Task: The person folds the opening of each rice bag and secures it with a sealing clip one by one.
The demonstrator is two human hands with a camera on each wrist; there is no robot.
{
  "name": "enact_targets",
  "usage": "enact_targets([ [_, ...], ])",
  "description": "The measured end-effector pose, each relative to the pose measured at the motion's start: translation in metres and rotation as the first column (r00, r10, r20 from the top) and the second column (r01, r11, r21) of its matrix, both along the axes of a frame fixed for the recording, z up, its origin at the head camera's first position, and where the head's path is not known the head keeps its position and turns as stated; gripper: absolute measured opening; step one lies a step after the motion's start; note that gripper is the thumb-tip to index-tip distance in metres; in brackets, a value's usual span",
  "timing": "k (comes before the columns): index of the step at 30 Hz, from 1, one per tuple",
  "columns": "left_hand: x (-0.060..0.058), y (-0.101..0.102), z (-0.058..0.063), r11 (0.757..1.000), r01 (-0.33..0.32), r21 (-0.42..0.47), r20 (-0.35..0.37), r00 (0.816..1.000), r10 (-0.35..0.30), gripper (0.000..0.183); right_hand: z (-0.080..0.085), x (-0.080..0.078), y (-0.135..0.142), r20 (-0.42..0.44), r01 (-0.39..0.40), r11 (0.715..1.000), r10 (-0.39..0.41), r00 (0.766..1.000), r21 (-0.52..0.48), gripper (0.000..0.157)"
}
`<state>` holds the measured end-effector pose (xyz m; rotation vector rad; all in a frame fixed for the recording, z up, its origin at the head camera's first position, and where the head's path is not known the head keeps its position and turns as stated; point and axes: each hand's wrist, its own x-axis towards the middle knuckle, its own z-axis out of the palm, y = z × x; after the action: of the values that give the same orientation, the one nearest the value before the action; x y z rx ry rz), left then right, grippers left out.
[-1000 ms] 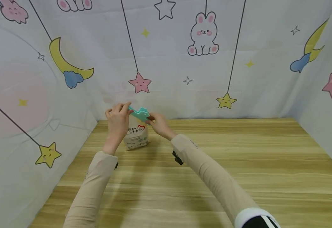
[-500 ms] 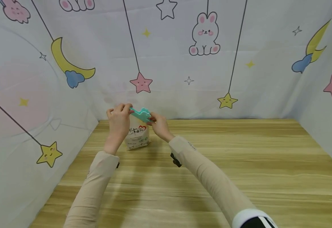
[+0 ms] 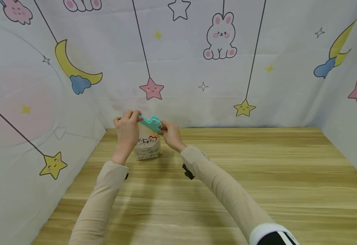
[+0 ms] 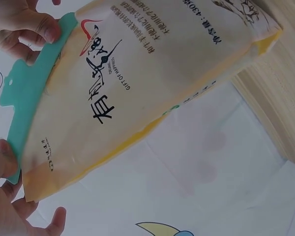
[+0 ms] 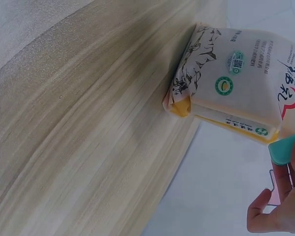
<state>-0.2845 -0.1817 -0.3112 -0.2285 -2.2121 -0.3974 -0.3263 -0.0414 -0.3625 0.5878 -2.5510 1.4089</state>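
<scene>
A printed, cream-coloured food bag [image 3: 148, 148] with yellow edges stands on the table near the back wall, left of the middle. Across its top lies a turquoise bag clip [image 3: 152, 124] with a wavy, shaped outline. My left hand [image 3: 127, 130] pinches the clip's left end between thumb and fingers. At the other end, my right hand [image 3: 171, 135] pinches the clip by the bag's corner. In the left wrist view the clip [image 4: 27, 101] runs along the bag's top edge. The right wrist view shows only one end of the clip [image 5: 285, 147], with fingers on it.
The wood-grain table [image 3: 242, 183] reaches back to a white cloth wall [image 3: 181, 68] printed with stars, moons and rabbits. A similar cloth wall [image 3: 10, 177] borders the left side, close to the left sleeve. Another closes off the right.
Both hands stay on the clip at the bag's top, with only slight shifts. The bag remains where it stood.
</scene>
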Motion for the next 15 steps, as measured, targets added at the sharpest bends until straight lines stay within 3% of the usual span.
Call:
enact_targets([
  [8, -0.0039, -0.0012, 0.0002, 1.0, 0.002, 0.019, -0.015, 1.0, -0.002, 0.013, 0.0031, 0.0015, 0.0012, -0.02, -0.015, 1.0, 0.015, 1.0, -0.009, 0.028],
  [15, -0.006, -0.0027, -0.002, 1.0, -0.019, 0.024, 0.017, 1.0, 0.018, 0.024, 0.0001, -0.0009, 0.0024, -0.031, -0.037, 0.999, 0.037, 0.999, -0.02, 0.015],
])
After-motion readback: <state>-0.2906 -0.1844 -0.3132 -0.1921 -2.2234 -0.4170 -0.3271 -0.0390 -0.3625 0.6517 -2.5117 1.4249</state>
